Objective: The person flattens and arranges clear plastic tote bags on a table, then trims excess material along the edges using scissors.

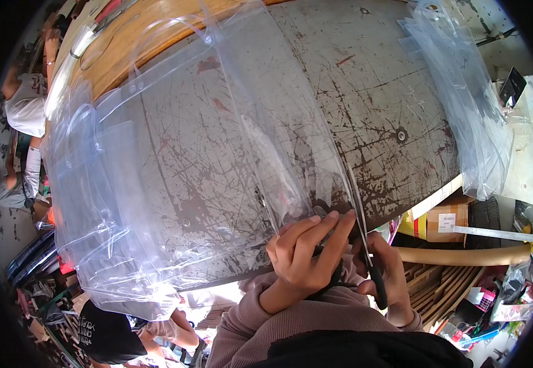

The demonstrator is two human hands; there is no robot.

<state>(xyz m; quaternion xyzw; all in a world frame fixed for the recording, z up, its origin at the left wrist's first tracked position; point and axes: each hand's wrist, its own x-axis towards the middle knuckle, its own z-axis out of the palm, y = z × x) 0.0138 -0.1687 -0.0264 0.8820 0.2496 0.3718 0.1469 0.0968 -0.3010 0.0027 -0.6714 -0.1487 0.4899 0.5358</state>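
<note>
A clear plastic bag (242, 80) with loop handles lies across the scratched table (389, 104), its near end gathered by my body. My left hand (306, 251) is closed on this near end, fingers bent over the film; the thumb is mostly hidden. Close beside it on the right, my right hand (392, 276) grips scissors (375, 283) by their black handles. Their blades point away from me along the bag's right edge, near my left fingertips. Whether the blades touch the film, I cannot tell.
Clear bags (95, 202) overlap the table's left end. More plastic sheets (469, 104) are piled at the right. A cardboard box (447, 221) and a long tan roll (463, 255) sit below the right edge. Other people, one in a black shirt (104, 334), are at the left.
</note>
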